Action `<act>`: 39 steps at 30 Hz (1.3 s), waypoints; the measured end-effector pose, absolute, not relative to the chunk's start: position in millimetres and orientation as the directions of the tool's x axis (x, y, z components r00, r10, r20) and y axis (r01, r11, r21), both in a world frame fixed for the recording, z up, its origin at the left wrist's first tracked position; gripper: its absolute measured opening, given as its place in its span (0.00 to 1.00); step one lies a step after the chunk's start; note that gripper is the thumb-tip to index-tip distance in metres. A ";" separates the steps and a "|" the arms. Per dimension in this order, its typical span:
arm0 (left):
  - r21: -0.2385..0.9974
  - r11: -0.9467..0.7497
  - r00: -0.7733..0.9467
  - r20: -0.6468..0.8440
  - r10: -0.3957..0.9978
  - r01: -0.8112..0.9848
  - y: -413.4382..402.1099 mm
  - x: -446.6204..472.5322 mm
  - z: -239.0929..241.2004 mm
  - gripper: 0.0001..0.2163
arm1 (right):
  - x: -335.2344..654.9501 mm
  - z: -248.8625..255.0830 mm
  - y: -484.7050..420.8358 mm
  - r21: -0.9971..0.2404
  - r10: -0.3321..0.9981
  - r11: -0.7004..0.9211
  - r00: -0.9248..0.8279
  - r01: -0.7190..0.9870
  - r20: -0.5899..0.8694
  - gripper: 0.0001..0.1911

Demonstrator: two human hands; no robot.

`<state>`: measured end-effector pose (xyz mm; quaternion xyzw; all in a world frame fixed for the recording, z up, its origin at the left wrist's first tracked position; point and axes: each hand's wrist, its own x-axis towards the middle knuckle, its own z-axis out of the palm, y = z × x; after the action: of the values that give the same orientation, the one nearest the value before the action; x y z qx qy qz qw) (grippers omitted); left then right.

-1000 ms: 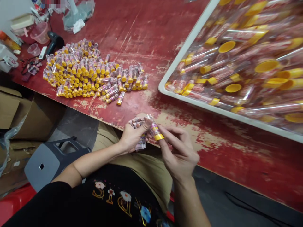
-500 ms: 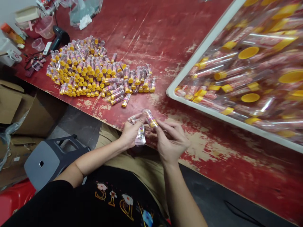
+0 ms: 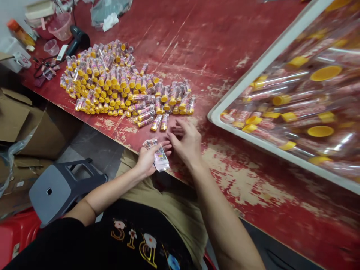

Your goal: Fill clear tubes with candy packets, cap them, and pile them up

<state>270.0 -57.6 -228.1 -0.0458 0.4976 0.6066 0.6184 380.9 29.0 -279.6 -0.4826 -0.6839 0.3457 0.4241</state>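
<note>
My left hand (image 3: 149, 159) is closed on a small stack of printed labels (image 3: 159, 159) at the near edge of the worn red table (image 3: 197, 48). My right hand (image 3: 185, 140) hovers just over the table with its fingers spread and nothing in it. Right beside its fingertips lies a clear tube with a yellow cap (image 3: 164, 122), at the near end of a big pile of like tubes (image 3: 118, 84). At the right, a white-rimmed tray (image 3: 222, 107) holds several more yellow-capped tubes.
At the table's far left stand plastic cups (image 3: 52, 47), a black hair dryer (image 3: 78, 39) and crumpled bags (image 3: 108, 13). Below the table are cardboard boxes (image 3: 19, 123), a grey stool (image 3: 60, 187) and something red (image 3: 15, 232).
My right hand carried the tube forward, laid it down beside the pile and let go of it. The left hand kept its hold on the labels. The view shifted right.
</note>
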 end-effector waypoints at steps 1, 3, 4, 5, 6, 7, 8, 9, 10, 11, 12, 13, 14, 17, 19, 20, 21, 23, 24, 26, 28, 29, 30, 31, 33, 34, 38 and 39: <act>0.544 0.265 -0.215 -0.664 0.716 -0.796 -59.4 270.4 -228.9 0.09 | 390.6 -275.4 21.1 -0.883 0.956 0.288 -0.164 0.372 0.242 0.21; 0.548 0.293 -0.180 -0.652 0.737 -0.783 -64.2 271.4 -231.6 0.09 | 410.3 -268.6 4.6 -0.881 0.965 0.263 -0.128 0.393 0.231 0.16; 0.556 0.308 -0.169 -0.647 0.743 -0.772 -66.8 272.0 -233.5 0.11 | 418.4 -266.7 -2.1 -0.882 0.969 0.248 -0.115 0.400 0.220 0.14; 0.566 0.319 -0.165 -0.643 0.748 -0.760 -69.0 272.6 -235.5 0.12 | 424.3 -266.0 -6.7 -0.886 0.972 0.234 -0.110 0.401 0.207 0.14; 0.578 0.322 -0.169 -0.638 0.752 -0.750 -70.7 273.3 -237.6 0.13 | 427.5 -266.3 -8.7 -0.891 0.974 0.224 -0.114 0.395 0.195 0.14; 0.592 0.320 -0.180 -0.632 0.753 -0.740 -71.9 273.8 -239.5 0.14 | 427.9 -267.5 -7.8 -0.895 0.974 0.222 -0.125 0.386 0.187 0.14; 0.604 0.316 -0.194 -0.629 0.753 -0.732 -72.6 274.2 -241.1 0.14 | 425.7 -269.2 -4.2 -0.898 0.973 0.225 -0.142 0.379 0.184 0.13; 0.612 0.314 -0.205 -0.628 0.751 -0.726 -72.9 274.4 -242.2 0.13 | 421.2 -271.0 1.8 -0.898 0.970 0.232 -0.162 0.374 0.183 0.13; 0.618 0.314 -0.213 -0.629 0.748 -0.721 -72.9 274.3 -242.8 0.12 | 414.9 -272.7 9.5 -0.897 0.967 0.239 -0.181 0.373 0.182 0.14; 0.622 0.313 -0.220 -0.629 0.746 -0.718 -72.8 274.0 -243.0 0.11 | 407.4 -274.1 18.1 -0.894 0.963 0.247 -0.200 0.374 0.183 0.14; 0.626 0.309 -0.226 -0.627 0.746 -0.716 -72.7 273.4 -242.8 0.09 | 399.2 -275.0 27.0 -0.889 0.959 0.257 -0.216 0.378 0.186 0.13; 0.630 0.303 -0.232 -0.623 0.747 -0.715 -72.6 272.6 -242.5 0.08 | 390.8 -275.5 35.7 -0.886 0.956 0.266 -0.226 0.381 0.189 0.13; 0.633 0.297 -0.237 -0.620 0.748 -0.715 -72.6 271.7 -242.0 0.07 | 382.8 -275.7 43.5 -0.883 0.954 0.269 -0.231 0.384 0.190 0.13; 0.635 0.284 -0.241 -0.611 0.754 -0.719 -72.7 268.8 -241.7 0.05 | 364.0 -276.3 60.3 -0.884 0.962 0.239 -0.219 0.403 0.160 0.11; 0.631 0.282 -0.237 -0.609 0.757 -0.723 -72.7 267.5 -242.8 0.05 | 357.4 -276.9 65.5 -0.886 0.973 0.192 -0.199 0.421 0.116 0.12; 0.629 0.281 -0.236 -0.609 0.757 -0.725 -72.7 267.1 -243.8 0.06 | 355.8 -277.1 66.8 -0.887 0.977 0.173 -0.191 0.428 0.098 0.12; 0.627 0.282 -0.235 -0.611 0.756 -0.726 -72.6 267.0 -244.8 0.08 | 355.0 -277.2 67.4 -0.888 0.979 0.158 -0.186 0.432 0.084 0.12; 0.623 0.290 -0.231 -0.619 0.750 -0.726 -72.4 267.1 -246.6 0.09 | 354.8 -276.9 68.1 -0.891 0.982 0.137 -0.178 0.432 0.065 0.12; 0.622 0.298 -0.229 -0.624 0.747 -0.724 -72.2 267.3 -247.1 0.09 | 354.7 -276.6 68.6 -0.892 0.983 0.131 -0.174 0.432 0.060 0.12; 0.620 0.313 -0.224 -0.634 0.740 -0.719 -71.9 267.9 -247.4 0.07 | 353.4 -276.0 70.3 -0.892 0.986 0.113 -0.162 0.437 0.046 0.12; 0.616 0.325 -0.220 -0.643 0.733 -0.718 -71.6 268.6 -246.3 0.07 | 350.9 -274.9 71.6 -0.890 0.989 0.091 -0.144 0.448 0.029 0.12; 0.613 0.330 -0.218 -0.649 0.729 -0.718 -71.4 268.9 -245.3 0.06 | 349.9 -273.7 71.0 -0.888 0.990 0.083 -0.140 0.451 0.021 0.12; 0.609 0.333 -0.216 -0.653 0.726 -0.720 -71.4 269.2 -244.0 0.05 | 349.9 -271.8 69.0 -0.887 0.990 0.080 -0.143 0.454 0.016 0.12; 0.607 0.334 -0.216 -0.655 0.724 -0.721 -71.3 269.3 -242.5 0.05 | 351.6 -269.1 65.4 -0.886 0.988 0.088 -0.153 0.455 0.020 0.11; 0.615 0.321 -0.227 -0.646 0.729 -0.720 -70.9 269.3 -239.2 0.06 | 362.3 -260.7 54.0 -0.887 0.979 0.149 -0.188 0.436 0.072 0.12; 0.624 0.309 -0.238 -0.637 0.733 -0.717 -70.6 269.2 -237.4 0.07 | 371.8 -255.3 47.4 -0.881 0.975 0.197 -0.182 0.430 0.129 0.13; 0.642 0.299 -0.229 -0.606 0.762 -0.706 -66.8 270.5 -230.4 0.07 | 430.6 -232.3 36.5 -0.706 0.878 0.301 0.102 0.641 0.468 0.19; 0.637 0.305 -0.212 -0.605 0.768 -0.708 -65.6 271.7 -229.0 0.07 | 446.4 -228.2 40.2 -0.632 0.853 0.275 0.119 0.724 0.507 0.21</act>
<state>271.7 -65.6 -229.0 0.0292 0.5097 0.5886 0.6268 446.4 40.2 -228.2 -0.5977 -0.6598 0.0719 0.4497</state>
